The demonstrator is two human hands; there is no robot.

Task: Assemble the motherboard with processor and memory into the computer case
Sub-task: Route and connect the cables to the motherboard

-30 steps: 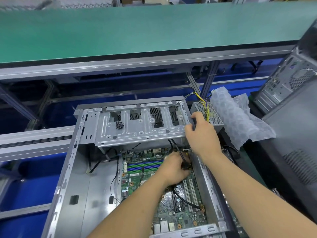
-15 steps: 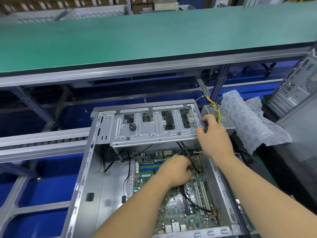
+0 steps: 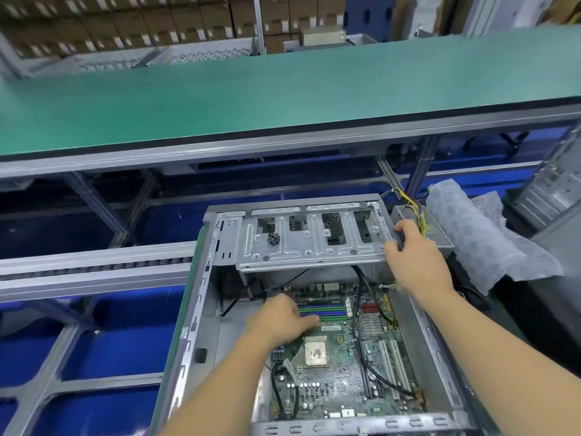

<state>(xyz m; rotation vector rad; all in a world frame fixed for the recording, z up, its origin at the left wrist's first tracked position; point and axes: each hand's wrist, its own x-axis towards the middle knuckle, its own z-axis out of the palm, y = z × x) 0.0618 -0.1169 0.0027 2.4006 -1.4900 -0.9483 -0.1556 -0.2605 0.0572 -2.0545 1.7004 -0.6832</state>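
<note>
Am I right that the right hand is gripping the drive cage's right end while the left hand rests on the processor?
Not quite: the head view shows the left hand over the memory slots, not the processor. The right hand does grip the drive cage.

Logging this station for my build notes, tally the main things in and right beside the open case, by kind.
Computer case: 1
Motherboard: 1
Drive cage: 1
Power supply: 1
Bubble wrap: 1
Hands: 2, left hand, right hand
Total: 7
</note>
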